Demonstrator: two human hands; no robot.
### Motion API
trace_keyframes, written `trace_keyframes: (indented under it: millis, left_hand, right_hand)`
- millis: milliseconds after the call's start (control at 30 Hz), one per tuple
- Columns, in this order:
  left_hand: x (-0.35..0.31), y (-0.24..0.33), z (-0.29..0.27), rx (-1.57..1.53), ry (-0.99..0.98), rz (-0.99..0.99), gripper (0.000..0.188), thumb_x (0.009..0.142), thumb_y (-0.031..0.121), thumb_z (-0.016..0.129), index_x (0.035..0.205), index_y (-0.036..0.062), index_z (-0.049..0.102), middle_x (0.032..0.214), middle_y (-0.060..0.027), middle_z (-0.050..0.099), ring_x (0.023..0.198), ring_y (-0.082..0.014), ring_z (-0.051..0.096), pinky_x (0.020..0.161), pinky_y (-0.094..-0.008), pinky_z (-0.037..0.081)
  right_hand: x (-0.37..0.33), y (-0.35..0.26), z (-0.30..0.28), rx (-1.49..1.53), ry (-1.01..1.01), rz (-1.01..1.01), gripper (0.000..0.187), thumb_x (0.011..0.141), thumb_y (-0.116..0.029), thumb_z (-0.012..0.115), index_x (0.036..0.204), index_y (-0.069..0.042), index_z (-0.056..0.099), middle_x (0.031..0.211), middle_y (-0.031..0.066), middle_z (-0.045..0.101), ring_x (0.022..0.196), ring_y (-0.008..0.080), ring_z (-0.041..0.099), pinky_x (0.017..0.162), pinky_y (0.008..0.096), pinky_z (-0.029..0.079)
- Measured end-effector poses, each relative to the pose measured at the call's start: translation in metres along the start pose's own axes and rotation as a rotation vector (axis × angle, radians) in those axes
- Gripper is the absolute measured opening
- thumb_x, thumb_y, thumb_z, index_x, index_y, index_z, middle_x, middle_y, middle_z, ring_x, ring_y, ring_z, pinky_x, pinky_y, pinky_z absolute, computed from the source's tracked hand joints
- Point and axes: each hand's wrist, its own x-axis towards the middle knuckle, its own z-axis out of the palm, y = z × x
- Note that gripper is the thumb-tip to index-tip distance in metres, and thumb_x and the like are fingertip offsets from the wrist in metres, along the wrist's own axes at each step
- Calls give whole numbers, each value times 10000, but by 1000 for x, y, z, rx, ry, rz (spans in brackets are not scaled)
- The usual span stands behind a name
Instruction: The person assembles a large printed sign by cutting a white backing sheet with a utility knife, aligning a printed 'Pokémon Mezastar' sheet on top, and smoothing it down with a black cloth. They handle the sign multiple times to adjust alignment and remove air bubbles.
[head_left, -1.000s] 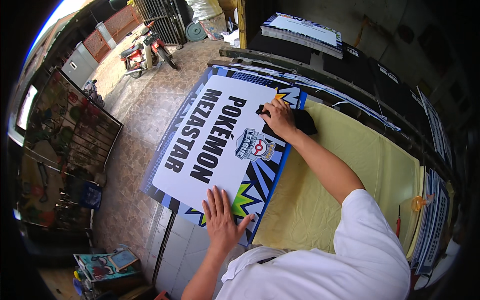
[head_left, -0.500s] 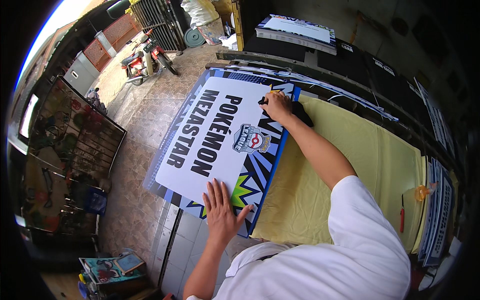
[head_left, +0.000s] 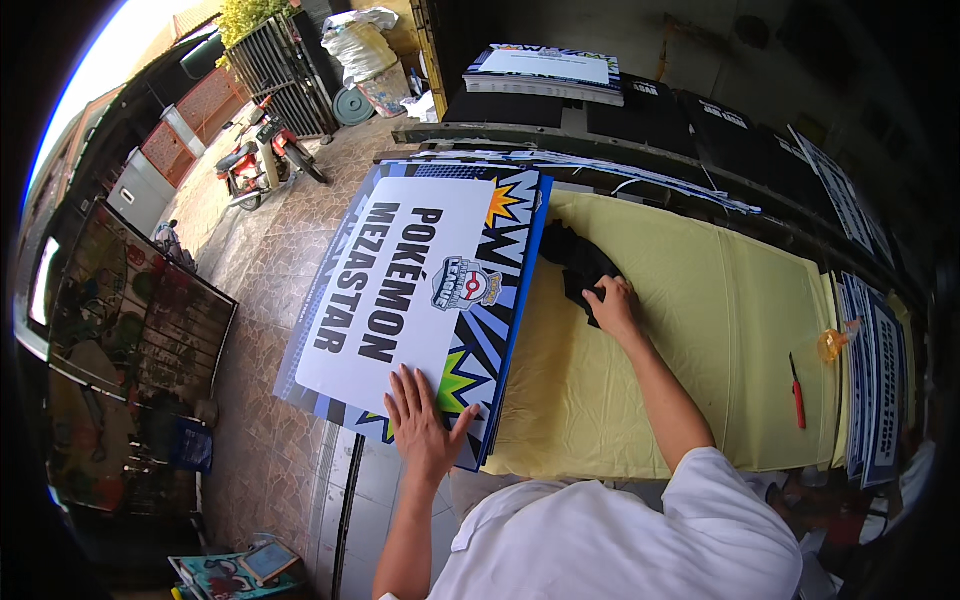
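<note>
A large printed sign board, white in the middle with blue, black, green and orange comic-style edging, lies over the left part of the padded table. My left hand rests flat on its near edge, fingers spread. To the right of the board, a crumpled black cloth lies on the yellow table cover. My right hand is closed on the near end of that cloth, with the fingertips partly hidden. More boards show beneath the top one along its right edge.
A red-handled tool with a thin metal tip lies at the table's right, near an orange translucent object. Signs stand against the right end. A stack of printed boards sits on the far shelf. A motorcycle is parked outside.
My right hand has moved off the far right corner of the board, nearer and rightward onto the black cloth. My left hand stays flat on the board. The whole view has shifted slightly.
</note>
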Motion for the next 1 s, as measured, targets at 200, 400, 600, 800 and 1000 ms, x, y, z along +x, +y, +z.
trace_keyframes:
  millis: [200, 400, 600, 800, 1000]
  left_hand:
    - [1, -3, -15, 24, 8, 36, 833, 956, 503, 660, 1476, -103, 424, 1575, -296, 370, 1498, -431, 299, 1229, -499, 260]
    - [61, 0, -19, -96, 138, 97, 410, 934, 289, 750, 1183, -16, 634, 1219, -199, 610, 1179, -394, 551, 1031, -491, 430]
    - [110, 21, -7, -167, 141, 198, 377, 932, 193, 739, 1250, 19, 633, 1364, -187, 569, 1291, -390, 510, 1090, -507, 406]
    - [113, 37, 5, -87, 82, 188, 563, 926, 270, 734, 1410, 42, 558, 1535, -212, 442, 1437, -404, 380, 1177, -512, 327]
    - [112, 33, 16, -52, 27, 164, 644, 949, 440, 659, 1461, 71, 534, 1582, -206, 400, 1489, -400, 320, 1219, -508, 258]
  right_hand:
    - [-101, 52, -133, 313, 258, -80, 497, 890, -381, 802, 1231, -39, 683, 1196, 145, 621, 1202, 295, 591, 1044, 399, 462]
    - [-124, 252, -260, 115, 1247, 565, 622, 963, -435, 705, 1399, -36, 512, 1264, 167, 542, 1115, 280, 550, 923, 415, 491]
    - [-124, 434, -360, -191, 1031, 1020, 1213, 719, -729, 786, 1507, 81, 345, 1484, 345, 436, 1404, 436, 450, 1145, 499, 414]
    - [-119, 568, -389, 17, 961, 1001, 1342, 778, -729, 743, 1588, 104, 72, 1597, 317, 311, 1482, 420, 352, 1197, 457, 362]
    - [-113, 604, -406, -254, 885, 983, 915, 899, -599, 627, 1512, 43, 409, 1434, 224, 562, 1247, 377, 615, 1055, 432, 503]
